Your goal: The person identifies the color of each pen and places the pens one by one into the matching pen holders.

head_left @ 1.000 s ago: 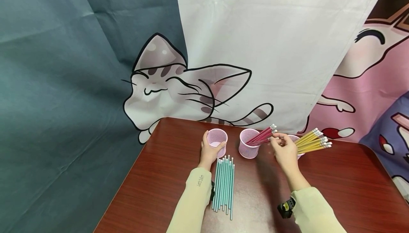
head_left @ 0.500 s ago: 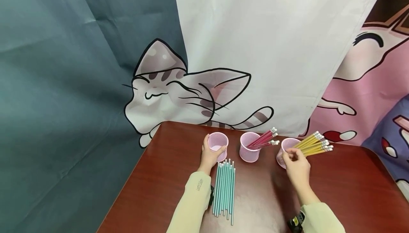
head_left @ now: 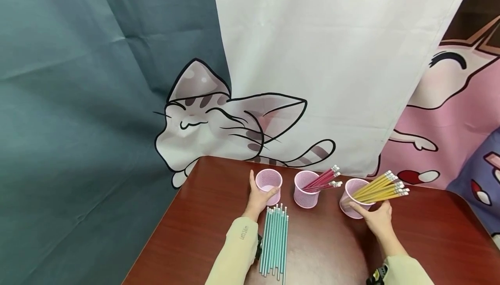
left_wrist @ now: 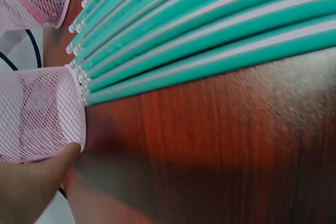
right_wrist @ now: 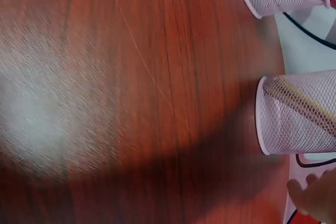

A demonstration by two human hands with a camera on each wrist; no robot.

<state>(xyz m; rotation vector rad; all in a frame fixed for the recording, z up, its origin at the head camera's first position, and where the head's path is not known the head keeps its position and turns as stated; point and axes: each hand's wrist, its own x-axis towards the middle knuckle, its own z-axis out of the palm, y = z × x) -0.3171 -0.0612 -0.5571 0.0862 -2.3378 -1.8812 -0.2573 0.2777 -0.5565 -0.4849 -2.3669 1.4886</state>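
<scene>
A pink mesh pen cup (head_left: 268, 175) with no pencils in it stands at the left of a row. My left hand (head_left: 255, 199) holds its side, the thumb in front and the fingers on the left; in the left wrist view that thumb (left_wrist: 65, 158) touches the rim by the table. Several teal pencils (head_left: 274, 241) lie side by side in front of it. At the right, my right hand (head_left: 379, 220) spreads thumb and fingers around the near side of a mesh cup (head_left: 349, 200) with yellow pencils (head_left: 380, 188). In the right wrist view its fingers (right_wrist: 310, 195) appear apart from the cup.
Between these two cups stands another pink mesh cup (head_left: 306, 197) with several dark pink pencils (head_left: 322, 180) leaning right. A reddish-brown wooden table (head_left: 195, 224) carries everything. Behind it hangs a cloth (head_left: 332, 59) with cartoon cats.
My right hand has moved right, from the dark pink pencils to the yellow pencils' cup, and its fingers have spread. The left hand stays at its cup. The head view has tilted up slightly.
</scene>
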